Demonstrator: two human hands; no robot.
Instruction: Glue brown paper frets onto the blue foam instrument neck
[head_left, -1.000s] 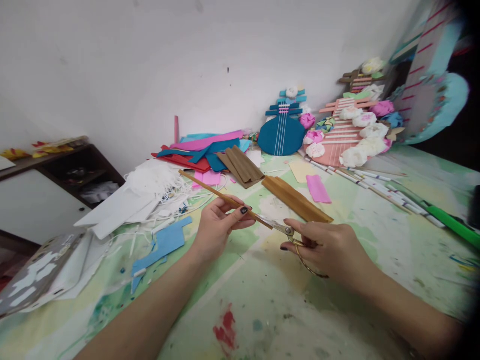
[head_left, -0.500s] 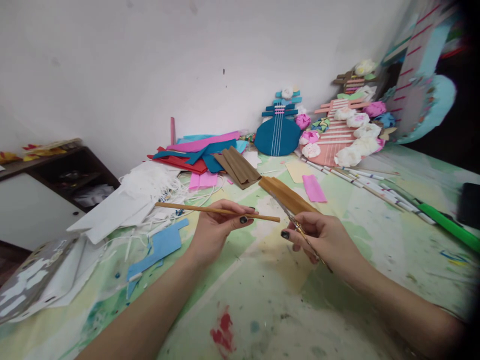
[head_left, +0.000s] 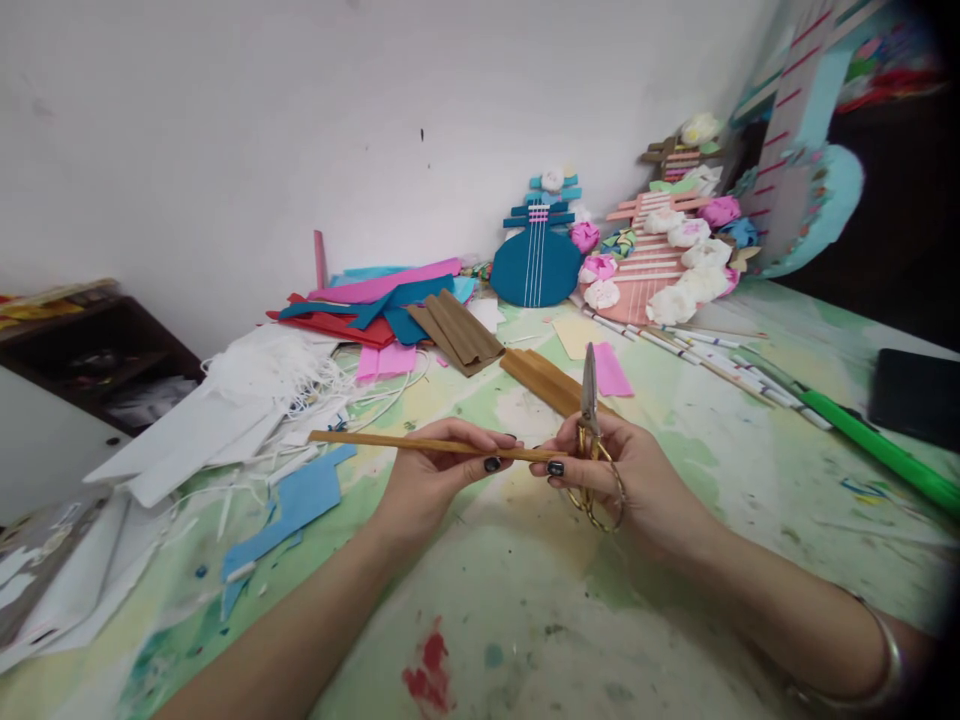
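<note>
A thin ochre strip (head_left: 367, 440) lies nearly level above the table, pinched along its right part by my left hand (head_left: 442, 470). The fingertips of my right hand (head_left: 622, 465) pinch the strip's right end. Gold-handled scissors (head_left: 589, 385) hang in the same right hand, blades closed and pointing up, the loops around or against its fingers; which fingers pass through cannot be made out. Behind my right hand, a folded ochre crepe paper piece (head_left: 544, 380) rests on the table, partly hidden by the scissors and the hand.
Brown crepe paper (head_left: 457, 330), coloured sheets (head_left: 390, 300) and white scraps (head_left: 255, 380) lie at the back left. Blue felt (head_left: 300, 500) is left of my hands. A blue paper instrument (head_left: 535, 268) leans on the wall. A green cutter (head_left: 877, 440) and black phone (head_left: 915, 395) lie right.
My right hand has moved left to the strip and taken its right end. The scissors have swung from slanting to upright, and their blades point up. The view has shifted slightly right.
</note>
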